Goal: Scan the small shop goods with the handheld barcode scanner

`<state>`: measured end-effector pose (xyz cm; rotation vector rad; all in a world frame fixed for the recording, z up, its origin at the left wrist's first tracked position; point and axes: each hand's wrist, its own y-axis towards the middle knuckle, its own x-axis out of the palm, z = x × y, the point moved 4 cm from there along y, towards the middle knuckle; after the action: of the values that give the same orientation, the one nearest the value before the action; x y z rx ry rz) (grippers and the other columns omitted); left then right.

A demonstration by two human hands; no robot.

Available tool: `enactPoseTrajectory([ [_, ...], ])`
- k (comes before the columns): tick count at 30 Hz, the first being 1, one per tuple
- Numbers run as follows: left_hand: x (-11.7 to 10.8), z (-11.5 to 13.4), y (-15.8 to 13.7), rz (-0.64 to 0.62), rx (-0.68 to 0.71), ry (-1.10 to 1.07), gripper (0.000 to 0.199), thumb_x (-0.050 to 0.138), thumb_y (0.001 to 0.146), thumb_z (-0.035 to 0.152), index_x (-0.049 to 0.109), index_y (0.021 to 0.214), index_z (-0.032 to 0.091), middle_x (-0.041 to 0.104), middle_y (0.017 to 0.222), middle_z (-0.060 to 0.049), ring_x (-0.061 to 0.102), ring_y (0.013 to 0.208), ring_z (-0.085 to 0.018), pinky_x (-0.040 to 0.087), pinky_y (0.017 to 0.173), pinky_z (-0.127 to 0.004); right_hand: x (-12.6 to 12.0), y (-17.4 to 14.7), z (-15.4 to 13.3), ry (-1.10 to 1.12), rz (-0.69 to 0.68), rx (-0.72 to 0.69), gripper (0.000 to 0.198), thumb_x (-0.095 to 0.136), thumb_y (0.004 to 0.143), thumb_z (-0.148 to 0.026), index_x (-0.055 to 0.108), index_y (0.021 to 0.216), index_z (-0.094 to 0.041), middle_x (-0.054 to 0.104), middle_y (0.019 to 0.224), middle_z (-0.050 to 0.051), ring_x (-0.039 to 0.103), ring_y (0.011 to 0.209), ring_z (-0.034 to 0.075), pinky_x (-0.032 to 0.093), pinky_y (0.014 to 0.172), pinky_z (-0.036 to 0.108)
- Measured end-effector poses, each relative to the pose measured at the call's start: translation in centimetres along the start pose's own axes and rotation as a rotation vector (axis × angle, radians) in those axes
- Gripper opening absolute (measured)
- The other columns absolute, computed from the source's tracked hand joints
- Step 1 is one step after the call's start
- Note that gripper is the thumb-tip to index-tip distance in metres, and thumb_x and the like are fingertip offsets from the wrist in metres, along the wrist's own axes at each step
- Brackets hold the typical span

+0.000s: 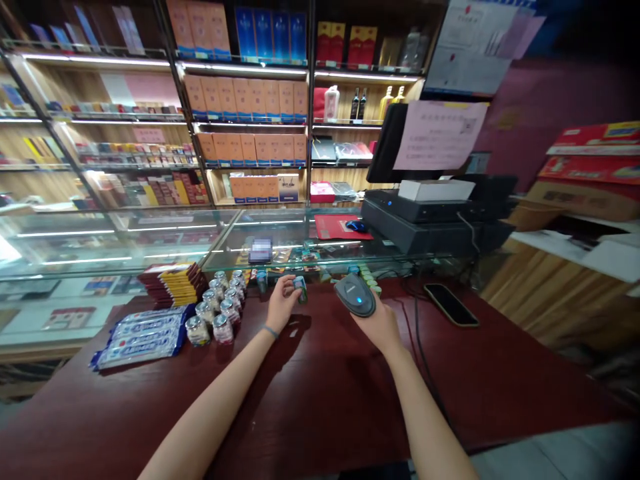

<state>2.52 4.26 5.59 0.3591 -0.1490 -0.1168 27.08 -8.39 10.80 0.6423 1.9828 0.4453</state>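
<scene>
My left hand (283, 303) pinches a small blue-green container (300, 288) above the dark red counter (310, 413). What exactly this container is, I cannot make out. In my right hand (377, 328) is a dark grey barcode scanner (355, 297) with a blue light on top, its head tilted toward the left hand. Left of my left hand stand several small clear jars (223, 329) with silver lids, in two rows. Behind the scanner lies a row of small light-green round containers (369, 280), partly hidden by it.
Blue-and-white packets (143, 337) and stacked yellow and brown boxes (173, 285) lie at left. A phone (451, 305) and a black cable (420, 347) are at right. A glass display case (225, 250) borders the counter's far side, with a monitor (387, 143) and register (400, 223) behind.
</scene>
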Motion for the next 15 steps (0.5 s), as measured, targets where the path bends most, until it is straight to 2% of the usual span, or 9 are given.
enactPoseTrajectory([
  [5,6.3,-1.0,1.7,-0.061,0.027,0.023,0.046,0.072,0.078,0.022,0.057,0.122,0.022,0.062,0.099,-0.003,0.068,0.087,-0.015,0.055,0.078,-0.028,-1.2,0.7,2.8,0.231,0.082,0.137,0.044,0.065,0.076,-0.037,0.064,0.118,-0.021,0.079,0.094,0.011,0.076,0.09,0.031,0.057,0.074,0.037],
  [9,11.3,-2.7,2.5,-0.097,-0.003,0.03,0.04,0.072,0.078,0.016,0.06,0.116,0.02,0.067,0.102,-0.006,0.069,0.092,-0.018,0.055,0.083,-0.032,-2.2,1.0,4.4,0.324,0.154,0.205,0.043,0.065,0.077,-0.038,0.065,0.115,-0.019,0.078,0.096,0.014,0.075,0.096,0.032,0.057,0.081,0.04],
  [12,14.2,-3.7,2.8,-0.115,-0.018,0.066,0.032,0.071,0.078,0.014,0.062,0.109,0.019,0.069,0.1,-0.007,0.069,0.091,-0.02,0.055,0.085,-0.035,-2.9,1.1,5.5,0.335,0.205,0.235,0.044,0.067,0.076,-0.04,0.065,0.113,-0.017,0.078,0.097,0.015,0.074,0.098,0.034,0.057,0.083,0.043],
  [15,16.1,-4.6,2.9,-0.108,-0.011,0.093,0.028,0.071,0.079,0.012,0.064,0.105,0.019,0.07,0.098,-0.006,0.068,0.09,-0.02,0.054,0.088,-0.037,-3.2,1.1,6.6,0.362,0.217,0.277,0.039,0.067,0.076,-0.041,0.067,0.109,-0.018,0.078,0.101,0.015,0.074,0.097,0.034,0.057,0.081,0.044],
])
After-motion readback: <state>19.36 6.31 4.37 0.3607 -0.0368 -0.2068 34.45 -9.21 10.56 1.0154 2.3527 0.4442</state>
